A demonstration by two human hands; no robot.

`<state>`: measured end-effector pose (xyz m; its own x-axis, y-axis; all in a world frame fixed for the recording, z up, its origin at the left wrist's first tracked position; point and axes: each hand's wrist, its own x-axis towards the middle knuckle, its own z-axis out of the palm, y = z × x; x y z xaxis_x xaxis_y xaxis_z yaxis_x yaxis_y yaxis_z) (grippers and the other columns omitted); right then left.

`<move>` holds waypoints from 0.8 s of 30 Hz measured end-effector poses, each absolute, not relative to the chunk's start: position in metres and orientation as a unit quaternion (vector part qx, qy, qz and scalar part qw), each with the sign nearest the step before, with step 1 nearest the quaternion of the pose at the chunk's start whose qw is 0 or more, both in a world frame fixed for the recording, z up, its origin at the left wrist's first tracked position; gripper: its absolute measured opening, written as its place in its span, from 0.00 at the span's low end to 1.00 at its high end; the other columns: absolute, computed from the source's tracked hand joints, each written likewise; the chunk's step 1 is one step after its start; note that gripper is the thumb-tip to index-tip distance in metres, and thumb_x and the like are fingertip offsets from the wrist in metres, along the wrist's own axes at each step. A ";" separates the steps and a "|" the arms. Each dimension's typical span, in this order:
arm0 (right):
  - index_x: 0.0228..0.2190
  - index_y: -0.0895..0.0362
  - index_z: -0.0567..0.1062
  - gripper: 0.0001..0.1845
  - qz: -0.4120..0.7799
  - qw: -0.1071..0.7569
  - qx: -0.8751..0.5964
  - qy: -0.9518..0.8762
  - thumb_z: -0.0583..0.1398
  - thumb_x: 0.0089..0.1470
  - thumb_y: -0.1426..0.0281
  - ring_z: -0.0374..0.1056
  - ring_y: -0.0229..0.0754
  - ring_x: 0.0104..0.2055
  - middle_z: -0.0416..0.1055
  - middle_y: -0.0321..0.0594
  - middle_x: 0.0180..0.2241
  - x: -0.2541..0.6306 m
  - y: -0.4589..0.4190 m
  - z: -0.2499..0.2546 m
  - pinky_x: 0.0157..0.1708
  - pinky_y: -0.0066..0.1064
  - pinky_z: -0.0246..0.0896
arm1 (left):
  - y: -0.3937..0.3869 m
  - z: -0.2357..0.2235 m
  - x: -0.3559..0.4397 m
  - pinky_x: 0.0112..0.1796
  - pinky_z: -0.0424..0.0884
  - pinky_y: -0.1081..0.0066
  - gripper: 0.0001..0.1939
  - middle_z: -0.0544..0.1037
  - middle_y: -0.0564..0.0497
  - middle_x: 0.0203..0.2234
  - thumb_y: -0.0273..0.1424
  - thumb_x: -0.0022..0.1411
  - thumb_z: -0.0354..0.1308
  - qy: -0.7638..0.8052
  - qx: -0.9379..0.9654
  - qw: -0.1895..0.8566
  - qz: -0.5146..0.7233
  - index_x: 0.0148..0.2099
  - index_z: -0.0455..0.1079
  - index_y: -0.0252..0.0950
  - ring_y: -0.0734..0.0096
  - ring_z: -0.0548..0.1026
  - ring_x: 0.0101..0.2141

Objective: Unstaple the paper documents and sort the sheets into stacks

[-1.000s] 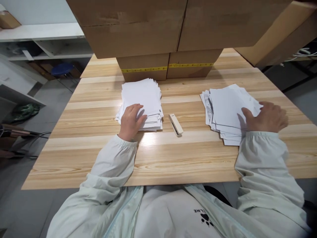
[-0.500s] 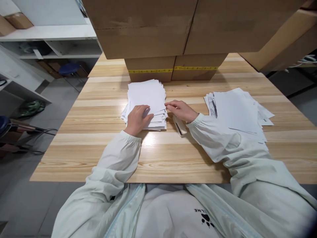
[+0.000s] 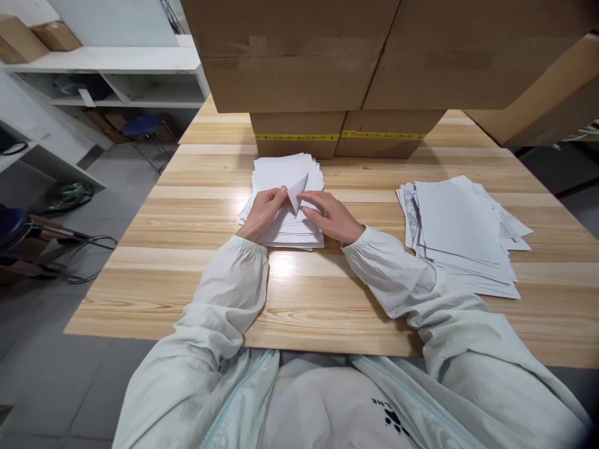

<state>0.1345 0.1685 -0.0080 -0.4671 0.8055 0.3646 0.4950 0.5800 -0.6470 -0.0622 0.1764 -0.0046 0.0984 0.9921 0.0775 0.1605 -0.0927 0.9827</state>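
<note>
A stack of white paper lies on the wooden table in front of me, its edges uneven. The corner of a top sheet of paper is lifted and bent into a pointed fold. My left hand pinches this sheet between thumb and fingers at the fold's left side. On the other side, my right hand rests over the stack's right edge, thumb and forefinger apart, fingertips at the fold. The small pale stapler-like object is out of sight, the right hand and wrist covering that area.
To the right lies a second, fanned pile of papers, some printed. Large cardboard boxes stand across the table's back, yellow tape on the lower ones. A blue stool and white shelving are off to the left.
The left hand has gone from lying on the stack to pinching a sheet, whose corner is now raised. My right hand has moved left over the stack. The view has shifted slightly.
</note>
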 end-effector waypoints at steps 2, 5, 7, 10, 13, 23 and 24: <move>0.54 0.53 0.73 0.21 0.236 0.319 -0.394 -0.829 0.56 0.62 0.63 0.65 0.50 0.59 0.71 0.46 0.57 0.134 0.167 -0.012 0.60 0.48 0.57 | 0.178 -0.005 -0.062 0.37 0.68 0.70 0.29 0.78 0.47 0.23 0.55 0.61 0.54 0.498 0.569 0.469 0.456 0.25 0.74 0.34 0.70 0.74 0.28; 0.55 0.52 0.73 0.21 0.236 0.312 -0.403 -0.827 0.56 0.62 0.61 0.64 0.52 0.60 0.70 0.45 0.58 0.135 0.165 -0.014 0.60 0.51 0.56 | 0.178 -0.003 -0.062 0.35 0.68 0.69 0.33 0.79 0.46 0.23 0.60 0.57 0.53 0.504 0.552 0.484 0.454 0.25 0.74 0.34 0.68 0.75 0.28; 0.54 0.52 0.73 0.21 0.241 0.317 -0.401 -0.825 0.56 0.62 0.61 0.64 0.52 0.60 0.70 0.45 0.58 0.136 0.164 -0.015 0.60 0.50 0.55 | 0.177 -0.002 -0.061 0.33 0.67 0.69 0.33 0.79 0.46 0.23 0.61 0.56 0.54 0.507 0.554 0.482 0.450 0.25 0.74 0.35 0.68 0.74 0.28; 0.54 0.50 0.74 0.21 0.252 0.326 -0.398 -0.820 0.56 0.62 0.60 0.64 0.51 0.60 0.70 0.44 0.58 0.137 0.164 -0.014 0.60 0.50 0.56 | 0.175 0.000 -0.061 0.31 0.65 0.70 0.33 0.78 0.47 0.22 0.61 0.56 0.54 0.510 0.566 0.471 0.444 0.24 0.74 0.35 0.69 0.73 0.26; 0.53 0.51 0.74 0.21 0.262 0.335 -0.397 -0.814 0.56 0.61 0.60 0.65 0.50 0.60 0.71 0.44 0.57 0.138 0.163 -0.014 0.60 0.49 0.56 | 0.174 0.002 -0.061 0.31 0.65 0.70 0.32 0.78 0.47 0.23 0.60 0.57 0.54 0.507 0.571 0.467 0.446 0.24 0.74 0.35 0.70 0.73 0.26; 0.53 0.51 0.73 0.21 0.274 0.340 -0.394 -0.809 0.57 0.60 0.61 0.65 0.52 0.59 0.71 0.44 0.57 0.137 0.162 -0.014 0.60 0.51 0.56 | 0.170 0.006 -0.058 0.26 0.59 0.74 0.18 0.72 0.54 0.21 0.45 0.53 0.65 0.513 0.550 0.484 0.447 0.26 0.71 0.35 0.77 0.65 0.23; 0.52 0.51 0.73 0.21 0.276 0.340 -0.396 -0.807 0.57 0.60 0.60 0.65 0.52 0.59 0.71 0.44 0.56 0.137 0.162 -0.014 0.60 0.52 0.56 | 0.170 0.006 -0.057 0.25 0.58 0.74 0.16 0.71 0.55 0.20 0.42 0.52 0.67 0.516 0.545 0.486 0.447 0.26 0.70 0.35 0.78 0.63 0.23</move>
<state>0.1371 0.1620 -0.0142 -0.4556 0.8264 0.3309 0.4514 0.5348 -0.7143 -0.0573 0.1699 0.0061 0.0670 0.9977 -0.0144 0.1273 0.0058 0.9918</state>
